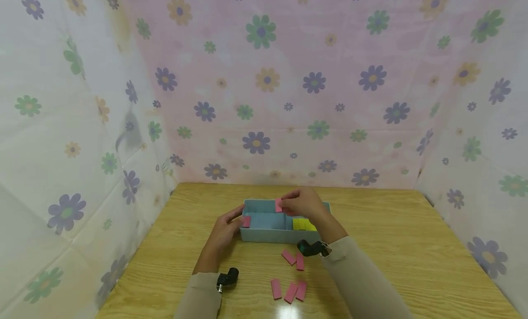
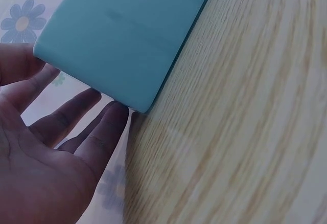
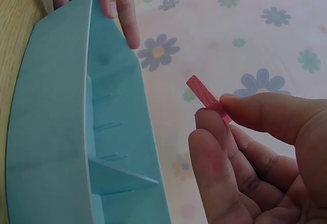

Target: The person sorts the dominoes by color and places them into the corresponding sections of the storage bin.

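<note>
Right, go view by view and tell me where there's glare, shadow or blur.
Head view: a white glare patch on the table near its front edge, corners bowed. Left wrist view: the left hand is dark and shadowed, the wood grain smeared. Right wrist view: the blue tray curves; the fingers look soft.

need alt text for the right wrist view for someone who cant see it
A right hand pinches a pink tile between thumb and fingers beside a blue divided box. The left hand holds the box's far end, over a floral cloth.
</note>
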### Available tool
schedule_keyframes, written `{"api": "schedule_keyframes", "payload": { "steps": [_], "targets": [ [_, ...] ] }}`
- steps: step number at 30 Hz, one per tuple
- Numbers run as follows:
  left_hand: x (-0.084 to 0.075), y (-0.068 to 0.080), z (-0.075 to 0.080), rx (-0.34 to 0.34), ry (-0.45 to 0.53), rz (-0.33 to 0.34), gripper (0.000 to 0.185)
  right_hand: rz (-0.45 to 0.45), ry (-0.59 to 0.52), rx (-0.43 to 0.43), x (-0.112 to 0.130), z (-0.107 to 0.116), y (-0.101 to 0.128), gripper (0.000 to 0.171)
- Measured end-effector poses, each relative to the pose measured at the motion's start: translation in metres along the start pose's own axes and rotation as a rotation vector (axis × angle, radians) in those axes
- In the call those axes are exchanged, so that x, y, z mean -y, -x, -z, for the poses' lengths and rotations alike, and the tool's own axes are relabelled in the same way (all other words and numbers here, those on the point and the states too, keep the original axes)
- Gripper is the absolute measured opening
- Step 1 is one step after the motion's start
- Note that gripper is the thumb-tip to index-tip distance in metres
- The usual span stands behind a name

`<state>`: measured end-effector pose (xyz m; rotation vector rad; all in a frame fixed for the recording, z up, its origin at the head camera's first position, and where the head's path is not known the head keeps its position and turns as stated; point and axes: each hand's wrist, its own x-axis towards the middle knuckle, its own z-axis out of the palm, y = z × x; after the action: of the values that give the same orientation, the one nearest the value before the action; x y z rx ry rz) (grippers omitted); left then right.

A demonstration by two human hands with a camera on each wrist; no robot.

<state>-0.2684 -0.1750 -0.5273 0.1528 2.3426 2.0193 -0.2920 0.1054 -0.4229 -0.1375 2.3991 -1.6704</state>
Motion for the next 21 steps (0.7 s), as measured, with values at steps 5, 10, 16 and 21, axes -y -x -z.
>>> {"api": "schedule_keyframes", "payload": {
  "steps": [5,10,16,21],
  "targets": [
    [-0.001,0.0,-0.001,-0.01,-0.007,-0.011,0.047,-0.014,-0.03,0.01,0.005,-0.01,-0.008,0.024],
    [-0.001,-0.001,0.0,-0.012,-0.018,-0.013,0.047,-0.038,-0.056,0.007,0.006,-0.024,-0.016,0.02],
    [-0.001,-0.001,-0.001,-0.014,-0.005,-0.007,0.047,-0.054,-0.052,0.0,0.004,-0.037,-0.023,0.019],
    [-0.003,0.001,-0.001,-0.01,0.023,0.006,0.047,-0.069,-0.042,-0.003,0.005,-0.047,-0.025,0.021]
  ]
}}
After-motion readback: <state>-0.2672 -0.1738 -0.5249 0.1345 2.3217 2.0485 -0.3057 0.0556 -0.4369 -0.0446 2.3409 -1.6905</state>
